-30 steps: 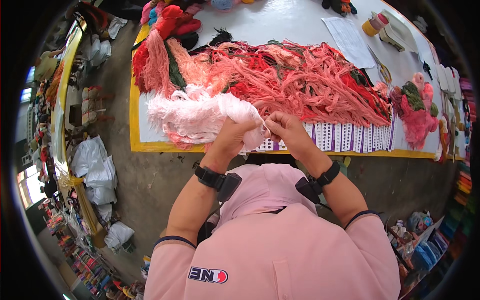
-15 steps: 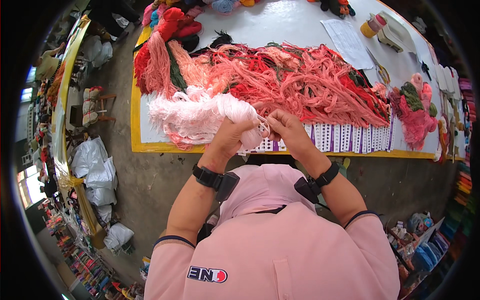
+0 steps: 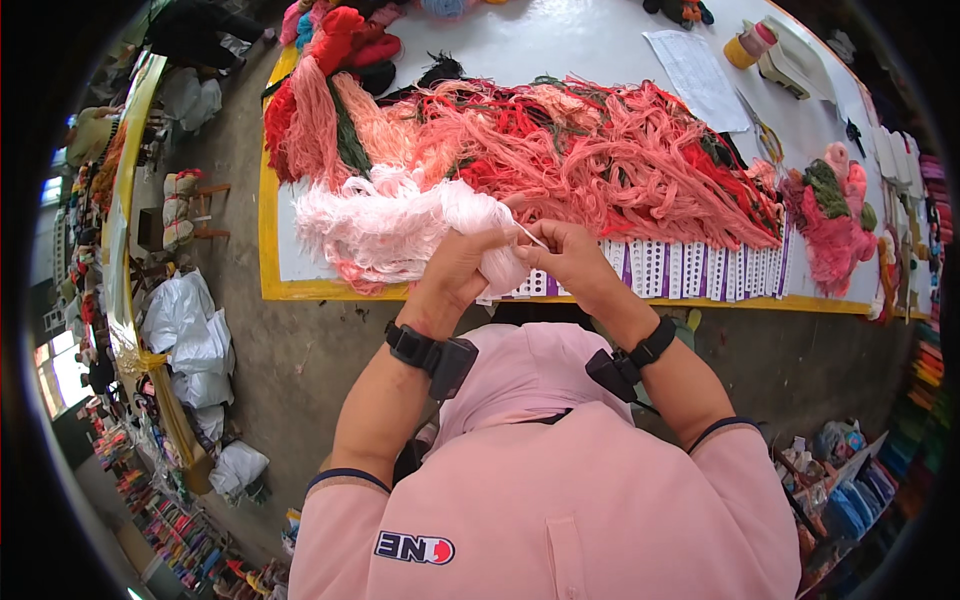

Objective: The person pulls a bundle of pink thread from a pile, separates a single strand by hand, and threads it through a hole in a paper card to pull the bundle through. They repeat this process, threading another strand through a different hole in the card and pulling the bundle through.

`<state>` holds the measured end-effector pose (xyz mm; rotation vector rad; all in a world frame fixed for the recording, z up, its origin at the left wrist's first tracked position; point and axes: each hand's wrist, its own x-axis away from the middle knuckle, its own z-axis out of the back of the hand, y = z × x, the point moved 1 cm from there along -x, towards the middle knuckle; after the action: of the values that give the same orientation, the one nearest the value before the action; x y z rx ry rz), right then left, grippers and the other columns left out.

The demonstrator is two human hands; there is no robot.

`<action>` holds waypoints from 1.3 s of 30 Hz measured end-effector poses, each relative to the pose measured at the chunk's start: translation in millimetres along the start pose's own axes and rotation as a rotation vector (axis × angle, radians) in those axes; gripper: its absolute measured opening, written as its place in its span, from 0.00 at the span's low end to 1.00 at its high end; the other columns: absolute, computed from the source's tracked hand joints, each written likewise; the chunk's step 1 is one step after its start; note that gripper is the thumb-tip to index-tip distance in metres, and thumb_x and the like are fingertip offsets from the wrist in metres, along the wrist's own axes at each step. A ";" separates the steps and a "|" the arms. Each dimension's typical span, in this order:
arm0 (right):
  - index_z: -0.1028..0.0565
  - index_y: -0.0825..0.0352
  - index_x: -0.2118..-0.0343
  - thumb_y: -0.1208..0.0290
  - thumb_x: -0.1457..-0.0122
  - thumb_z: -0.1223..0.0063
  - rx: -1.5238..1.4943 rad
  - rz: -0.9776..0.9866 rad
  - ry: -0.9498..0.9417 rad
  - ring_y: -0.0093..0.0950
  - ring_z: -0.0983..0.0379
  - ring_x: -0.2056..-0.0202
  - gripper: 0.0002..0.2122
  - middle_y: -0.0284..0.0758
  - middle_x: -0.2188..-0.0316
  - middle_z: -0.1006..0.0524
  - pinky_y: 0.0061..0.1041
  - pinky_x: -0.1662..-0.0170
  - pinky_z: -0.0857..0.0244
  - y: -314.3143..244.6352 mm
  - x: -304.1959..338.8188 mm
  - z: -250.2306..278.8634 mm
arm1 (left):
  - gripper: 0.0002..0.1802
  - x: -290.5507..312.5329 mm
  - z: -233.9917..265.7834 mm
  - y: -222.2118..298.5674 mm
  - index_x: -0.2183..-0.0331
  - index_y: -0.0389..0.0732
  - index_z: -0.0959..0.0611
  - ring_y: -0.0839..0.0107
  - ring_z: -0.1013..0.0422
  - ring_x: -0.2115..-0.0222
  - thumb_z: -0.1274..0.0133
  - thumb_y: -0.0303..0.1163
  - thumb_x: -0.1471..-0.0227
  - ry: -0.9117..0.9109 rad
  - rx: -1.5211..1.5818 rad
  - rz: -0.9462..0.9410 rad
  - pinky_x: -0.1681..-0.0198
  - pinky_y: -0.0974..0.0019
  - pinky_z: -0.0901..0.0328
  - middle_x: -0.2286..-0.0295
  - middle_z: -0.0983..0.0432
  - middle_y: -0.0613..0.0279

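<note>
At the table's front edge my left hand (image 3: 462, 266) is closed around the end of a pale pink hank of yarn (image 3: 380, 225), whose loose length spreads left over the table. My right hand (image 3: 568, 258) pinches a thin pale strand (image 3: 532, 236) drawn from that bundle, close beside the left hand. Its fingertips are partly hidden. Beyond both hands lies a wide heap of coral, red and dark green yarn (image 3: 600, 160). Under the heap's near edge runs a row of white punched cards (image 3: 690, 272) with purple strips between them.
Scissors (image 3: 766, 135), a paper sheet (image 3: 697, 80) and a yellow jar with a pink lid (image 3: 748, 46) lie at the far right. Pink and green skeins (image 3: 838, 225) sit at the right edge. White plastic bags (image 3: 188, 335) stand on the floor at left.
My right hand has shifted slightly left and down, closer to the left hand. The loop of strand between the hands now looks like a short straight piece. The left hand keeps its hold.
</note>
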<state>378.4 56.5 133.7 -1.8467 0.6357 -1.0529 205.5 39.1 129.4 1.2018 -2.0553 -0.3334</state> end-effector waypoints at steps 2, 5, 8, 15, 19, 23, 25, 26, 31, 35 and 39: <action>0.25 0.69 0.68 0.72 0.42 0.43 0.009 -0.025 -0.010 0.15 0.35 0.71 0.06 0.25 0.74 0.28 0.17 0.65 0.38 0.5 -0.9 -0.8 | 0.32 -0.5 0.2 0.5 0.44 0.30 0.34 0.70 0.25 0.65 0.45 0.22 0.51 -0.002 0.020 -0.002 0.58 0.66 0.29 0.65 0.23 0.57; 0.26 0.66 0.67 0.68 0.41 0.43 -0.057 0.035 -0.056 0.13 0.37 0.72 0.07 0.23 0.74 0.29 0.16 0.66 0.41 -1.1 -1.0 0.8 | 0.33 1.5 -0.9 2.9 0.43 0.31 0.34 0.71 0.25 0.64 0.45 0.23 0.51 0.053 0.092 -0.022 0.59 0.66 0.29 0.65 0.23 0.57; 0.26 0.65 0.68 0.68 0.40 0.44 -0.111 -0.027 -0.079 0.12 0.40 0.73 0.07 0.22 0.75 0.31 0.14 0.69 0.43 -1.1 1.1 4.2 | 0.34 4.9 -1.6 7.7 0.42 0.33 0.35 0.72 0.26 0.63 0.44 0.23 0.50 0.103 -0.055 -0.035 0.57 0.67 0.30 0.64 0.24 0.60; 0.28 0.64 0.66 0.69 0.38 0.47 -0.333 -0.081 -0.079 0.12 0.41 0.75 0.05 0.23 0.74 0.32 0.13 0.71 0.45 2.8 -0.7 5.4 | 0.38 6.4 -0.2 14.0 0.40 0.34 0.37 0.71 0.27 0.59 0.43 0.20 0.53 0.004 -0.147 -0.031 0.54 0.66 0.32 0.59 0.26 0.60; 0.28 0.65 0.68 0.71 0.39 0.46 -0.326 -0.092 -0.053 0.12 0.42 0.76 0.05 0.23 0.76 0.33 0.13 0.73 0.46 3.3 -1.7 5.2 | 0.39 5.2 0.9 12.7 0.40 0.35 0.37 0.71 0.27 0.58 0.43 0.19 0.53 -0.008 -0.171 -0.048 0.53 0.66 0.32 0.59 0.26 0.60; 0.28 0.65 0.68 0.71 0.39 0.46 -0.301 -0.052 -0.049 0.12 0.42 0.76 0.05 0.23 0.76 0.34 0.13 0.73 0.46 1.9 -2.0 4.7 | 0.39 4.8 1.8 12.2 0.40 0.35 0.38 0.72 0.27 0.59 0.43 0.20 0.53 -0.012 -0.164 -0.051 0.54 0.66 0.32 0.59 0.25 0.60; 0.28 0.65 0.68 0.71 0.39 0.46 -0.299 -0.057 -0.041 0.12 0.42 0.76 0.05 0.22 0.76 0.34 0.13 0.73 0.46 1.9 -2.3 4.6 | 0.39 4.9 2.0 12.6 0.40 0.35 0.38 0.72 0.27 0.59 0.42 0.20 0.53 -0.016 -0.164 -0.053 0.54 0.67 0.32 0.60 0.25 0.61; 0.28 0.65 0.68 0.71 0.38 0.46 -0.303 -0.038 -0.036 0.12 0.43 0.76 0.05 0.22 0.77 0.34 0.13 0.73 0.46 1.8 -2.5 4.6 | 0.39 5.0 1.9 12.5 0.40 0.35 0.38 0.72 0.27 0.59 0.42 0.20 0.53 -0.015 -0.164 -0.053 0.54 0.67 0.32 0.60 0.25 0.61; 0.29 0.65 0.67 0.71 0.38 0.48 -0.311 -0.049 -0.043 0.12 0.43 0.76 0.04 0.22 0.77 0.34 0.13 0.73 0.47 3.8 -4.2 3.4 | 0.37 5.3 1.2 13.0 0.41 0.34 0.36 0.73 0.27 0.59 0.43 0.19 0.53 -0.010 -0.159 -0.062 0.54 0.67 0.32 0.60 0.25 0.61; 0.29 0.65 0.66 0.71 0.36 0.50 -0.379 -0.089 0.052 0.12 0.42 0.76 0.04 0.22 0.76 0.34 0.13 0.73 0.46 4.3 -6.8 3.4 | 0.37 6.3 1.4 15.0 0.41 0.34 0.36 0.72 0.27 0.59 0.43 0.19 0.53 -0.005 -0.174 -0.042 0.54 0.67 0.32 0.60 0.25 0.60; 0.29 0.65 0.65 0.71 0.36 0.50 -0.376 -0.081 -0.007 0.11 0.41 0.76 0.04 0.23 0.75 0.32 0.12 0.73 0.45 1.6 -7.0 2.8 | 0.37 5.7 0.9 15.1 0.41 0.34 0.36 0.72 0.27 0.59 0.43 0.20 0.53 -0.006 -0.185 -0.048 0.53 0.66 0.32 0.59 0.24 0.59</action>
<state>377.2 62.3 128.8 -2.2142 0.8029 -1.0305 193.3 42.2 139.5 1.1396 -1.9554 -0.5379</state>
